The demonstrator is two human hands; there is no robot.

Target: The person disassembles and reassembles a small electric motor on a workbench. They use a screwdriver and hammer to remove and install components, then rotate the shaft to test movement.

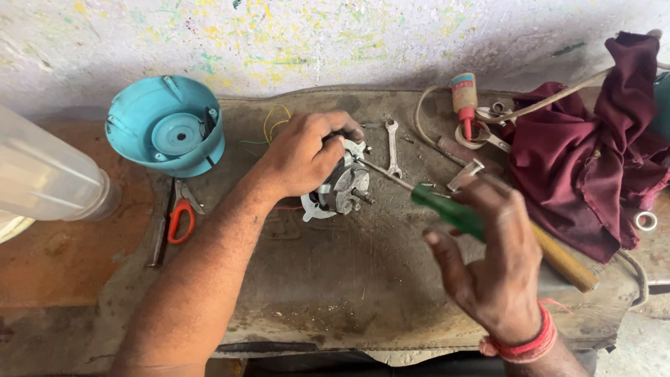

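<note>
My left hand (303, 157) clamps over the small metal motor (340, 185), fingers wrapped tight on its housing so it cannot roll on the worn surface (335, 279). My right hand (488, 258) pinches the green-handled screwdriver (447, 209) loosely between thumb and fingertips, the other fingers spread, its tip set against the motor's face (the loose grip lets it spin). A spanner (392, 145) lies just beyond the motor, the blue housing (166, 126) stands well to the left.

Left hand (303, 155) steadies a small motor (340, 185) while right hand (492, 262) drives a green-handled screwdriver (447, 209) into it
</note>
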